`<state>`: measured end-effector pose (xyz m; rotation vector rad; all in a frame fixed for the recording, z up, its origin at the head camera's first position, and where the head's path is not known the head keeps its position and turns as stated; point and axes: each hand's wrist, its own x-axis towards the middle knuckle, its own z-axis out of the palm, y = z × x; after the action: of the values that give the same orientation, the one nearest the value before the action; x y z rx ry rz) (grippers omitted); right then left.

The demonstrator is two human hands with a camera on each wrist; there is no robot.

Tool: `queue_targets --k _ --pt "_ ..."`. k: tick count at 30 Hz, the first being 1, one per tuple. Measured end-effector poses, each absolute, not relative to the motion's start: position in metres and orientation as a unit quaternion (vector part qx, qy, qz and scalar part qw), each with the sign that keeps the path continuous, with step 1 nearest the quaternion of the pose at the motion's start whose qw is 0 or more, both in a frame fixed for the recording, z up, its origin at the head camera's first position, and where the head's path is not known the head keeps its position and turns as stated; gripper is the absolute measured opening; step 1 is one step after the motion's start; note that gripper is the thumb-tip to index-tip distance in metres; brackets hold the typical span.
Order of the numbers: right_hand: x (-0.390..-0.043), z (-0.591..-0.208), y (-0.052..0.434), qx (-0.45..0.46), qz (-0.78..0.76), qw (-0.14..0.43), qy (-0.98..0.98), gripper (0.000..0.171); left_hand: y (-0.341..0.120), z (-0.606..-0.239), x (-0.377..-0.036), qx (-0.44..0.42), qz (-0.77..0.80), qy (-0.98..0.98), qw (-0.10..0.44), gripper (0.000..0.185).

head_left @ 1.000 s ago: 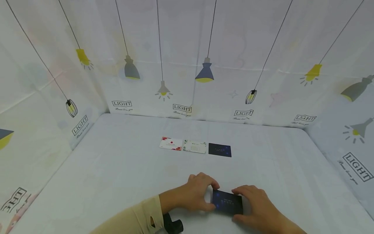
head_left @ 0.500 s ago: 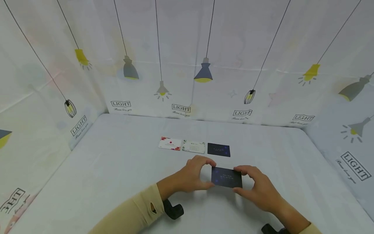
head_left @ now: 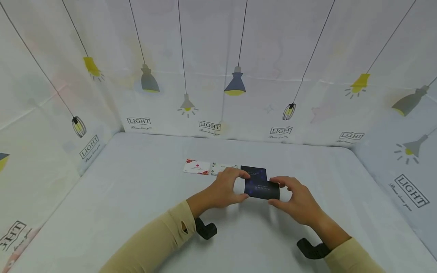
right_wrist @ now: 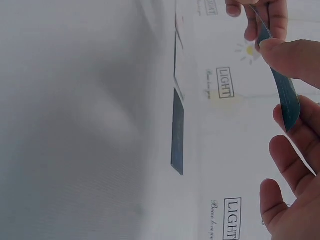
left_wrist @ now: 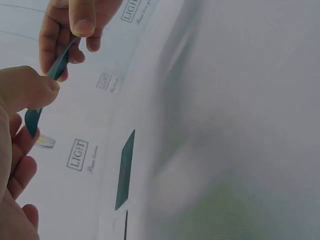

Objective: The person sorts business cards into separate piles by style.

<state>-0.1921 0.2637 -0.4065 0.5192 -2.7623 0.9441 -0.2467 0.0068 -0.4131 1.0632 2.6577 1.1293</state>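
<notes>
Both hands hold one dark blue card (head_left: 262, 190) above the table, a little in front of a row of cards. My left hand (head_left: 229, 186) pinches its left end, my right hand (head_left: 291, 197) pinches its right end. In the left wrist view the held card (left_wrist: 56, 70) shows edge-on between thumb and fingers; in the right wrist view the held card (right_wrist: 282, 92) is also edge-on. On the table lie a white card with red flowers (head_left: 196, 167), a pale card (head_left: 218, 168) partly hidden by my left hand, and a dark blue card (head_left: 254, 171), lying flat (left_wrist: 125, 170) (right_wrist: 177, 132).
The table (head_left: 136, 197) has a white cloth, and printed cloth walls (head_left: 218, 76) with lamp pictures stand on three sides. Black wrist-camera mounts (head_left: 206, 229) (head_left: 312, 248) show under both sleeves.
Both hands have lifted the dark card off the near table and carried it away from me, up to the row of cards; it now overlaps the lying dark card in view.
</notes>
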Motion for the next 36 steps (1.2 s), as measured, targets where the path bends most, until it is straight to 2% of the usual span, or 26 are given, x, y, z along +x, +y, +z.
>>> queue_targets --k 17,36 --pt "-0.248 -0.416 0.273 0.147 0.324 0.051 -0.933 0.058 0.019 -0.425 -0.296 0.308 0.340 0.887 0.043 0.049" --pt "-0.280 -0.435 0.269 0.112 0.323 -0.009 -0.940 0.057 0.031 -0.433 -0.318 0.271 0.261 0.924 0.065 0.046"
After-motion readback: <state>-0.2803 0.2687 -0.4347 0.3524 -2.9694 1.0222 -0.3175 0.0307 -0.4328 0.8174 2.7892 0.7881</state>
